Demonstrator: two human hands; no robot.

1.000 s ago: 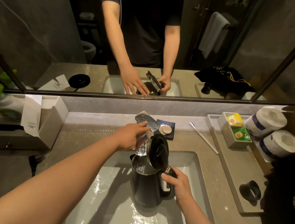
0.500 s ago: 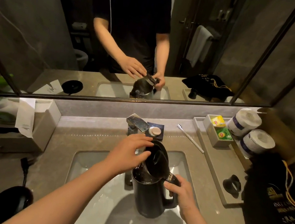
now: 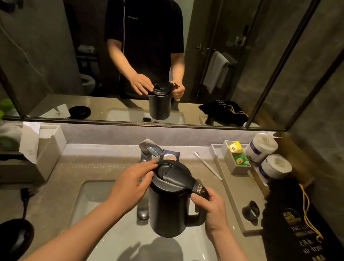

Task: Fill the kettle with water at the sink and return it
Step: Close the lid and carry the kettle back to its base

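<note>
A dark electric kettle point(image 3: 167, 210) hangs upright above the white sink basin point(image 3: 101, 204), lifted clear of it. My right hand point(image 3: 213, 211) is shut on its handle. Its lid point(image 3: 172, 174) is down. My left hand point(image 3: 132, 182) rests with spread fingers against the lid's left rim. The chrome tap point(image 3: 150, 149) stands behind the kettle with no water running. The round black kettle base point(image 3: 6, 238) lies on the counter at the lower left, its cord running back.
A grey tray point(image 3: 237, 194) to the right carries a tea-bag box point(image 3: 237, 158) and a black ring point(image 3: 251, 211). Two paper rolls point(image 3: 269, 157) and a black hair-dryer bag point(image 3: 299, 235) sit further right. A toothbrush point(image 3: 208, 166) lies near the tap. A tissue box point(image 3: 11, 158) stands left.
The water stopped and my left hand left the tap. The lid went from open to down under my left hand, and the kettle rose out of the basin.
</note>
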